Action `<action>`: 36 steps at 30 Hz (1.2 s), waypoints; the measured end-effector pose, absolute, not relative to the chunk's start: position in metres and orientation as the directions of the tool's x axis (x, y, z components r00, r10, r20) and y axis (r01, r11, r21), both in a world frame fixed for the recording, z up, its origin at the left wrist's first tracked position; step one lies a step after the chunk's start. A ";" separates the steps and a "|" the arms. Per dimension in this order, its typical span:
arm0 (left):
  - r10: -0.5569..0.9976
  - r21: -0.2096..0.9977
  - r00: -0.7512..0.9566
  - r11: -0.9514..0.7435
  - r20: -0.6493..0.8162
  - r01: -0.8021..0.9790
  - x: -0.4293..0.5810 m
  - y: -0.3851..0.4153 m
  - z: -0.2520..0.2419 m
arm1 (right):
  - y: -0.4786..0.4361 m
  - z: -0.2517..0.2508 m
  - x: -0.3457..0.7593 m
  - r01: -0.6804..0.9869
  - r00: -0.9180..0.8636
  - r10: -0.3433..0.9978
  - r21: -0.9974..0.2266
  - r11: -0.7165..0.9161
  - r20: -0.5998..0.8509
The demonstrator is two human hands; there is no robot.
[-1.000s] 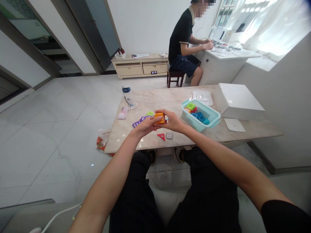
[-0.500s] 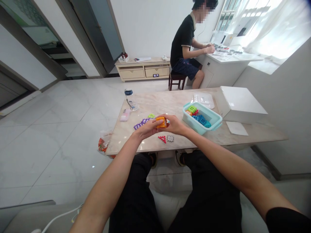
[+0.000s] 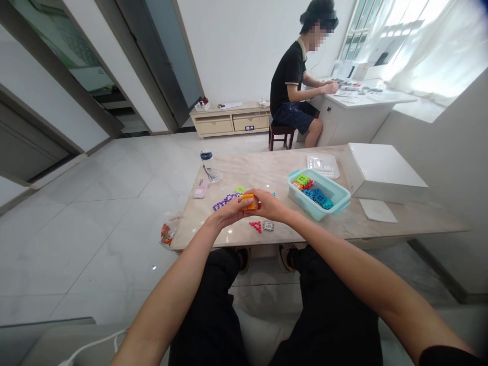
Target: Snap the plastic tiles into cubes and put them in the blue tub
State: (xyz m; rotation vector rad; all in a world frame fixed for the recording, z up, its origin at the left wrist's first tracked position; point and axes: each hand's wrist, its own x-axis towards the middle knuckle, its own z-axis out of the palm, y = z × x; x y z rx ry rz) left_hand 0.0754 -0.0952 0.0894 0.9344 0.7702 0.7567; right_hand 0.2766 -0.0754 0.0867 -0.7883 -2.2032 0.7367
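An orange block piece [image 3: 249, 202] is held between both hands above the table. My left hand [image 3: 230, 211] grips its left side, thumb on top. My right hand [image 3: 269, 205] closes round its right side and partly hides it. Purple pieces [image 3: 224, 201] lie just behind my left hand, with a lime green piece [image 3: 240, 190] beyond them. Nearer the front edge lie a red triangular piece [image 3: 256, 226] and a grey square piece [image 3: 268, 226]. Right of the hands, an aqua tub [image 3: 318, 209] holds green, red, orange and blue pieces.
On the table [image 3: 263, 162] stand a bottle [image 3: 209, 165], a pink packet [image 3: 200, 190], a clear lid [image 3: 323, 165], a white box [image 3: 385, 165] and a white sheet [image 3: 377, 210]. A person [image 3: 287, 76] sits at a desk behind.
The view has shifted, so the scene sits slightly lower. Both hands still hold the orange piece, which appears slightly turned.
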 end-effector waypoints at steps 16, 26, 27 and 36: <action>0.974 0.883 0.205 -0.181 0.099 0.434 0.106 -0.088 0.109 | -0.068 0.065 0.358 0.110 -0.399 0.917 -0.994 0.021 -0.025; 0.897 0.791 0.344 -0.417 0.278 0.448 0.127 -0.097 0.118 | -0.087 0.084 0.340 -0.348 -0.609 0.778 -0.828 -0.439 -0.156; 0.896 0.801 0.345 -0.415 0.278 0.432 0.129 -0.097 0.117 | -0.088 0.085 0.336 -0.369 -0.610 0.779 -0.817 -0.444 -0.147; 0.888 0.761 0.373 -0.435 0.271 0.482 0.128 -0.103 0.124 | -0.088 0.089 0.316 -0.394 -0.654 0.749 -0.794 -0.462 -0.111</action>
